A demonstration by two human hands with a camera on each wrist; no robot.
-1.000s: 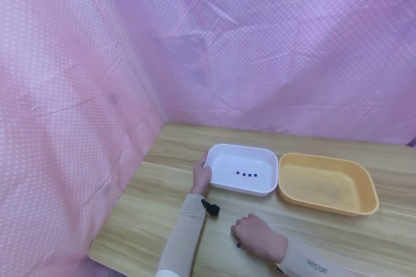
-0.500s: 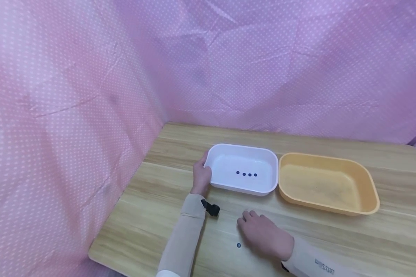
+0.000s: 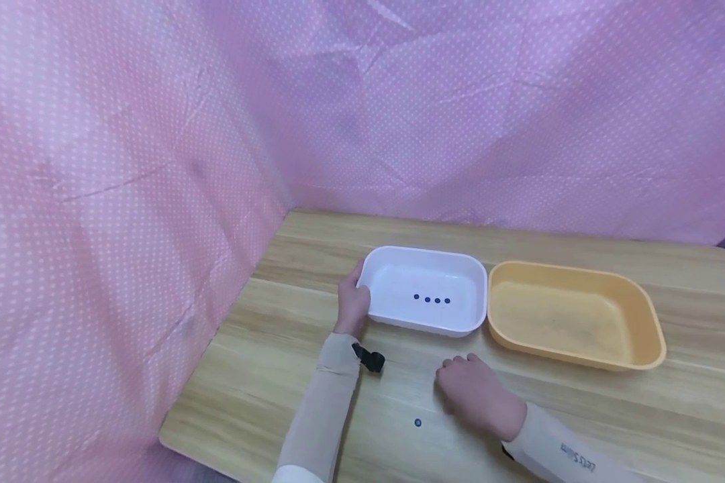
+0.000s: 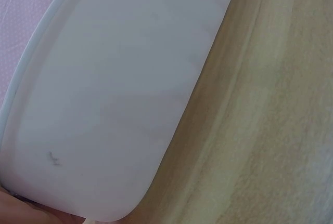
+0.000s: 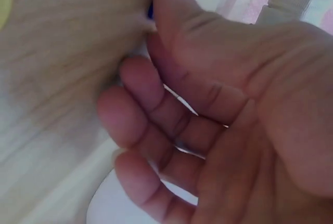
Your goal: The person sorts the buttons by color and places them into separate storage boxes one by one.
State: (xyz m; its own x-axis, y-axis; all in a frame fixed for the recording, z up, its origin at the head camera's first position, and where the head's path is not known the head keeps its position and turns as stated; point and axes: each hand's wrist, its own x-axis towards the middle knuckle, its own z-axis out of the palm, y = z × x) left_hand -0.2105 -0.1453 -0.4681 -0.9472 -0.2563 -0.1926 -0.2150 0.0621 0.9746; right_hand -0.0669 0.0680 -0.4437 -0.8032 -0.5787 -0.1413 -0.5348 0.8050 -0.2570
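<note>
My left hand [image 3: 353, 305] grips the left end of a white plastic basin [image 3: 424, 323]; in the left wrist view the basin's side wall [image 4: 109, 89] fills much of the picture. Several small dark blue beads [image 3: 427, 300] lie in a row on its floor. My right hand [image 3: 480, 396] is low over the table, in front of both basins. In the right wrist view its fingers are curled, and a sliver of a blue bead [image 5: 150, 11] shows at the thumb and index fingertip, mostly hidden. One more bead [image 3: 418, 422] lies on the table, left of that hand.
A yellow basin [image 3: 580, 322] stands right beside the white one. Both are on a wood-grain table [image 3: 266, 376]. A pink dotted curtain [image 3: 435, 134] hangs behind and to the left. A black strap [image 3: 371, 361] sits at the left wrist.
My right hand has moved right and slightly away from me, leaving the bead on the table in plain view. The left hand and both basins have stayed in place.
</note>
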